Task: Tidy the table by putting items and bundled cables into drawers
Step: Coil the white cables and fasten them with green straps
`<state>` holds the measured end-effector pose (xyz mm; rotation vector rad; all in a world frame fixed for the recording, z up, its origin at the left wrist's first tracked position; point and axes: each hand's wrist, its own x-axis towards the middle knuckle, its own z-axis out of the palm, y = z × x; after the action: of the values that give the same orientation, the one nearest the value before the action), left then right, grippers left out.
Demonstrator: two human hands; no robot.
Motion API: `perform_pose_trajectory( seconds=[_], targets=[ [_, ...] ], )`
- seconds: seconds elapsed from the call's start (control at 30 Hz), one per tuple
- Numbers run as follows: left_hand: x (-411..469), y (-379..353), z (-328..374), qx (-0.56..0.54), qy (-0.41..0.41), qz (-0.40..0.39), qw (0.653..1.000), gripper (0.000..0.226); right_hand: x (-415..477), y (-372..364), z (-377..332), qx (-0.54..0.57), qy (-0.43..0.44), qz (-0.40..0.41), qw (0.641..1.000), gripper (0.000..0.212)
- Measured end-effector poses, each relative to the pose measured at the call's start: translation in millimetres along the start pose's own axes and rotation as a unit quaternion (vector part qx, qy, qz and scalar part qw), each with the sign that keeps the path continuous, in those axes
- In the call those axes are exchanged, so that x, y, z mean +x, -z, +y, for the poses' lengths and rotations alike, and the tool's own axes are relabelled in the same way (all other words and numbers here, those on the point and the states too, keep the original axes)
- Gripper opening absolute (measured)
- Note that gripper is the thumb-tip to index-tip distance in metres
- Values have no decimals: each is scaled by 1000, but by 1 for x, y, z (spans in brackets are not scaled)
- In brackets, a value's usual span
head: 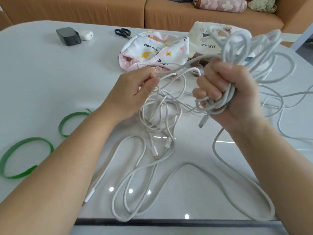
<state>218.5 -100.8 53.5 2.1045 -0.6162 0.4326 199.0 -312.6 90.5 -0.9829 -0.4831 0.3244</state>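
Note:
My right hand [225, 92] grips a thick bundle of white cable loops [240, 46] raised above the glossy white table [50, 78]. A plug end hangs below that fist. My left hand [135, 89] pinches a strand of white cable [176, 73] that runs across to the bundle. More tangled white cables [159, 119] hang and sprawl between my hands, and long loops [186, 167] lie on the table near its front edge.
Two green straps [25, 156] [71, 119] lie at the left. A black charger [68, 36], white earbud case [86, 35] and scissors [122, 32] sit at the back. Patterned cloth bags [157, 48] [205, 38] lie behind the cables; a brown sofa [169, 12] stands beyond.

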Motion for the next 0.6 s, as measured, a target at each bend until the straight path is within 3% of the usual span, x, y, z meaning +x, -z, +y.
perform_pose_trajectory(
  seconds=[0.13,0.27,0.37,0.6],
  targets=[
    [-1,1,1,-2,21,21,1000,23,2,0,-1,16,11,35,999,37],
    [-1,-9,18,11,-14,45,999,27,8,4,14,-35,-29,118,992,11],
    [-2,-14,23,41,-35,56,997,29,11,8,22,-75,-57,163,982,21],
    [0,-26,24,117,-44,17,992,34,16,9,27,-198,-5,207,958,11]
  ],
)
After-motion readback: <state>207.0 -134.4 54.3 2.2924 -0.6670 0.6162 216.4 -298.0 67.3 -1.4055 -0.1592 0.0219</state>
